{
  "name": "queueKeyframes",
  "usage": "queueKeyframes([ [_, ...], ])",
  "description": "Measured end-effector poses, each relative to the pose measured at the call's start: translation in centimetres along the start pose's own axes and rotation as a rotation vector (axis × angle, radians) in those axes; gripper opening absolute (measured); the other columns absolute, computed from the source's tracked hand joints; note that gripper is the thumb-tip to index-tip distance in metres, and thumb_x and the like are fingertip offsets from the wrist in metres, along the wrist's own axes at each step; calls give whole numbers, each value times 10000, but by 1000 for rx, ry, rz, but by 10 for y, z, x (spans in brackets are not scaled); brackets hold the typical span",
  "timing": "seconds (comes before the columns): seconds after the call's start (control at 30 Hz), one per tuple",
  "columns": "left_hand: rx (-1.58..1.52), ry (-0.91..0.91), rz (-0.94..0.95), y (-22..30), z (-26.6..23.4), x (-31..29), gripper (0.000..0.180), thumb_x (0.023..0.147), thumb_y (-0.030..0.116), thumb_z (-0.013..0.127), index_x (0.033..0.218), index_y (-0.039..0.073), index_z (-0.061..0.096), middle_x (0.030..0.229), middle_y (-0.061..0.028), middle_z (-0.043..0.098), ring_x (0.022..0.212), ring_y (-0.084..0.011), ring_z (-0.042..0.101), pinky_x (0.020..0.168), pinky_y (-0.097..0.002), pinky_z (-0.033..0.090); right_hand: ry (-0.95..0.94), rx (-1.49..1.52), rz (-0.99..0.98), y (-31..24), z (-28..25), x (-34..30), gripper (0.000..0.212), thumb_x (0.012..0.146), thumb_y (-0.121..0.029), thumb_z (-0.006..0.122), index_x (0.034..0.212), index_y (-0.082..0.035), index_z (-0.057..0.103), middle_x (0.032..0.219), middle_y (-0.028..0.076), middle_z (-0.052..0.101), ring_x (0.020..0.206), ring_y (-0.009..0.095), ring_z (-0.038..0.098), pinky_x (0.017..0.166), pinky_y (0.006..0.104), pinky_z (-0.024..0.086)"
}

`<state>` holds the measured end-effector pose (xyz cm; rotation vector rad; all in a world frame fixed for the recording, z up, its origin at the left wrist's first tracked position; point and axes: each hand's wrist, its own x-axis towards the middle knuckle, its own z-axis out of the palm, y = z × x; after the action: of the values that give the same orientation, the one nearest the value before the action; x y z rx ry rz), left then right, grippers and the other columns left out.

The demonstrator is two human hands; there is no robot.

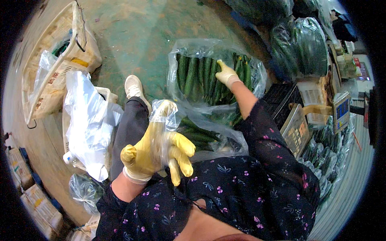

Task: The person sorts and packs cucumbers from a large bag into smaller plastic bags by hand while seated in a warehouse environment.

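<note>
Left hand (pixel 149 150): fingers spread near the open bag (pixel 193 46); I judge loose film (pixel 171 120) could slip.
Right hand (pixel 227 75): on the bag's cucumbers (pixel 193 76); fingers' closure, I can't tell.

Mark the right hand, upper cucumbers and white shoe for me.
Right hand (pixel 228 76): head view, back of the glove.
Upper cucumbers (pixel 206 80): head view, skin near the row's middle.
White shoe (pixel 133 86): head view, its upper.
</note>
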<state>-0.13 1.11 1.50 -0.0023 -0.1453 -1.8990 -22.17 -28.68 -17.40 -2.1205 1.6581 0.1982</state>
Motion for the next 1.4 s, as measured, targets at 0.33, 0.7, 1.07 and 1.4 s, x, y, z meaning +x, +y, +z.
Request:
queueKeyframes([
  [0.33,10,-88,54,2,-9,1,956,731,489,681,1425,289,55,1160,-334,454,883,-509,571,551,-542,550,-367,1847,-143,42,-127,-135,559,838,-156,497,1362,-62,327,810,69,536,480,85,383,447,208,322],
  [0.7,29,-90,94,3,-10,1,899,756,519,630,1419,207,110,1157,-328,447,900,-488,566,541,-508,562,-454,1592,-258,64,-172,-302,749,707,-313,630,1243,149,389,816,160,609,397,66,418,336,185,300],
  [1.07,9,-53,89,0,-6,0,985,713,517,686,1420,232,63,1131,-324,470,848,-482,588,498,-499,557,-286,425,-67,31,-72,-147,361,801,-230,618,1095,-20,603,951,91,649,851,137,608,743,255,479],
  [1.4,-90,-66,43,0,-3,2,1076,667,536,726,1403,96,75,1131,-369,470,896,-534,557,566,-553,537,-88,-143,337,16,24,-27,903,694,-357,691,1383,-6,224,1241,205,496,1086,307,548,891,376,460],
])
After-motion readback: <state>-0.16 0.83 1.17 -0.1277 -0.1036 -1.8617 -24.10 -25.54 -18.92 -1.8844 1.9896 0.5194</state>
